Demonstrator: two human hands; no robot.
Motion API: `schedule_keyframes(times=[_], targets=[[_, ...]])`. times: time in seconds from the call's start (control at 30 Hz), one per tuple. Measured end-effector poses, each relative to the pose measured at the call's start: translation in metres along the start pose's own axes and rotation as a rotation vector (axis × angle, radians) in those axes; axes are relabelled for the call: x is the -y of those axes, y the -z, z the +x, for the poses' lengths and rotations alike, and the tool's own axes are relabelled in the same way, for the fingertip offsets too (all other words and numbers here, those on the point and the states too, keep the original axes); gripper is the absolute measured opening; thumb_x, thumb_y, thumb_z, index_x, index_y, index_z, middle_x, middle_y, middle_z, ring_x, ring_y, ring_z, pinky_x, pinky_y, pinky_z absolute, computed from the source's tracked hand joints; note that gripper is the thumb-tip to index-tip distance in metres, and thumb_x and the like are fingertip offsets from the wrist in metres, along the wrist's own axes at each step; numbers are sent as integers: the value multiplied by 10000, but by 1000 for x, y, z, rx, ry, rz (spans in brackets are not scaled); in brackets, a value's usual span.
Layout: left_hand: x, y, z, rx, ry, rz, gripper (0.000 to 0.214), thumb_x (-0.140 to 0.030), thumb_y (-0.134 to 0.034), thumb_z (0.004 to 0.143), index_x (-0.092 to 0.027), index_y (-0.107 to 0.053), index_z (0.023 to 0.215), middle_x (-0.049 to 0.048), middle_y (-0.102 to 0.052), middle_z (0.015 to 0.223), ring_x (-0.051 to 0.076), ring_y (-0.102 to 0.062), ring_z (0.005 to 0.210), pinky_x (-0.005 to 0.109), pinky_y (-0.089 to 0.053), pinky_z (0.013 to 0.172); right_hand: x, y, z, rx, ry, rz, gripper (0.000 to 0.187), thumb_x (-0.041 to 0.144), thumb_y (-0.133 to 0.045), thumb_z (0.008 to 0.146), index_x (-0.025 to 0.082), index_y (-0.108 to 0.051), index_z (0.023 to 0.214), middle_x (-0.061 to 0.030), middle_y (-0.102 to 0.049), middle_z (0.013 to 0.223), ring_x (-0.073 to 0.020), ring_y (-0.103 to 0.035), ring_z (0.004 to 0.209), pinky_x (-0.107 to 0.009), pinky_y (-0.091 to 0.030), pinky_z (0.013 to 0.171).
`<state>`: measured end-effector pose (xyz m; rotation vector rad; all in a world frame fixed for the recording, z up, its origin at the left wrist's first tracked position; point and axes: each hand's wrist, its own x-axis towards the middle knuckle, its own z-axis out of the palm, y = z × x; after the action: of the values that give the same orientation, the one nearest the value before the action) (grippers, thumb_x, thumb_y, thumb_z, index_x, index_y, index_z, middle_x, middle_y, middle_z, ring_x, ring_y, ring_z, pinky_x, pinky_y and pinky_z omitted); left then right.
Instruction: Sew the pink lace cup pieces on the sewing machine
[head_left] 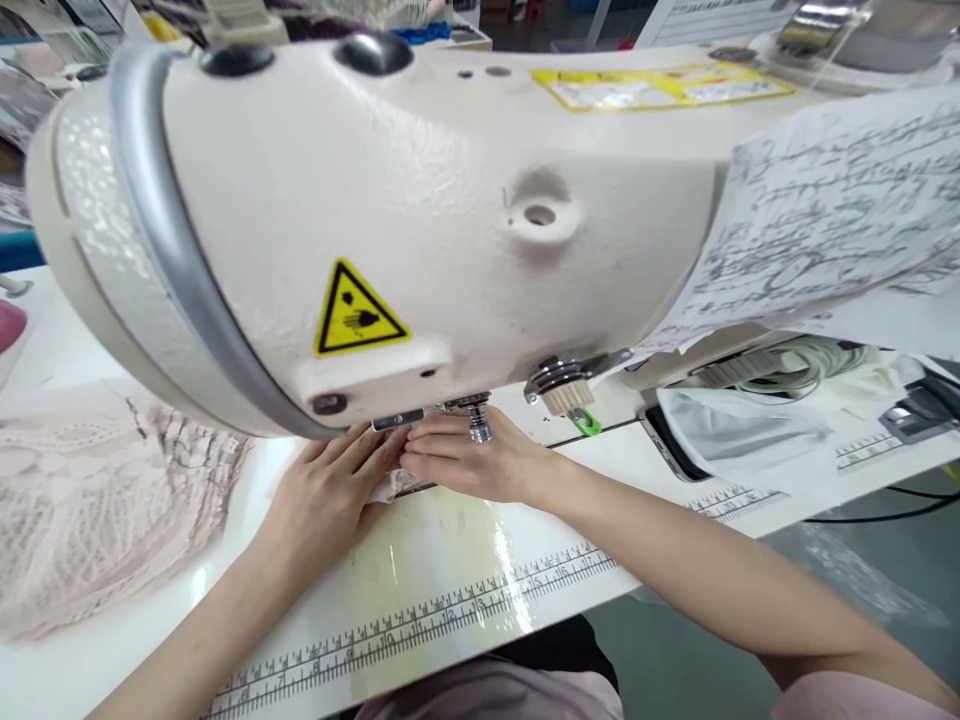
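Note:
A big cream sewing machine head (420,210) fills the upper view and hides the needle. Under it, my left hand (330,495) lies on the table with fingers together, pressing a small piece of pale lace (390,487). My right hand (469,455) comes in from the right, fingers closed and pinched on the same lace near the presser foot (478,425). The fingertips of both hands meet beneath the machine.
A heap of pink lace fabric (97,500) lies at the left. The white table (465,570) has a printed ruler (420,620) along its front edge. Patterned lace (832,200) drapes at the right above cables (787,365) and a plastic bag (735,425).

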<state>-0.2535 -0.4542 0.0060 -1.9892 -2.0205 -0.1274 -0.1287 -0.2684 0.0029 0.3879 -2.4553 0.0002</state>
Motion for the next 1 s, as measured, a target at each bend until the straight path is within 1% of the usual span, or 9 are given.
schedule_keyframes(times=[0.1, 0.13, 0.27, 0.37, 0.47, 0.6, 0.73, 0.83, 1.0], targets=[[-1, 0, 1, 7, 6, 12, 446, -287, -360, 975, -80, -558, 1317, 157, -609, 1325, 278, -661, 1072, 401, -533, 802, 0, 1, 2, -118, 0, -111, 222, 47, -583, 874, 232, -638, 764, 122, -612, 660, -67, -489, 626, -281, -296, 542], [-1, 0, 1, 8, 8, 14, 443, -273, -356, 971, -80, -564, 1311, 157, -609, 1325, 277, -661, 1070, 400, -532, 798, 0, 2, 2, -124, 1, -132, 230, 33, -583, 864, 229, -635, 755, 123, -608, 660, -65, -481, 622, -282, -288, 537], [-1, 0, 2, 15, 15, 17, 439, -242, -358, 956, -72, -582, 1292, 161, -612, 1319, 278, -664, 1055, 401, -523, 788, -1, 0, 1, -116, 0, -133, 244, 12, -562, 865, 222, -634, 763, 123, -623, 687, -60, -480, 622, -284, -272, 528], [-2, 1, 3, 14, 18, 23, 438, -234, -362, 950, -67, -585, 1288, 165, -614, 1315, 282, -667, 1036, 409, -511, 790, -4, -4, -1, -114, -8, -79, 238, 24, -550, 886, 217, -627, 768, 114, -638, 700, -59, -508, 650, -284, -273, 527], [-3, 1, 4, 16, 30, 19, 444, -209, -376, 933, -61, -571, 1303, 173, -608, 1321, 287, -667, 1021, 414, -500, 791, -8, -5, -1, -95, 5, -30, 252, 35, -519, 916, 211, -608, 759, 104, -620, 667, -56, -522, 659, -275, -273, 512], [-4, 0, 3, 19, 41, 7, 446, -205, -409, 923, -78, -556, 1325, 177, -601, 1328, 293, -665, 1022, 419, -489, 806, -12, -2, 0, -58, 11, 35, 216, 57, -542, 910, 214, -638, 799, 109, -663, 714, -57, -552, 654, -252, -330, 531], [-5, 0, 2, 7, 33, 15, 432, -235, -434, 938, -96, -557, 1329, 177, -601, 1327, 291, -667, 1009, 429, -484, 818, -16, 0, -2, -8, 5, 117, 219, 84, -507, 932, 211, -662, 845, 85, -710, 794, -80, -610, 702, -233, -405, 591], [-5, 1, 2, -11, 28, 24, 417, -245, -441, 949, -100, -567, 1318, 178, -617, 1305, 290, -665, 1011, 428, -483, 829, -17, -1, -3, -14, -1, 120, 227, 86, -503, 933, 211, -675, 855, 71, -726, 827, -89, -627, 706, -231, -415, 585], [-5, 0, 2, 0, 42, 37, 408, -262, -404, 974, -117, -562, 1320, 164, -626, 1296, 276, -672, 974, 423, -481, 808, -20, -4, -4, -26, -14, 108, 245, 130, -491, 948, 223, -695, 849, 65, -735, 824, -99, -634, 703, -248, -424, 575]])
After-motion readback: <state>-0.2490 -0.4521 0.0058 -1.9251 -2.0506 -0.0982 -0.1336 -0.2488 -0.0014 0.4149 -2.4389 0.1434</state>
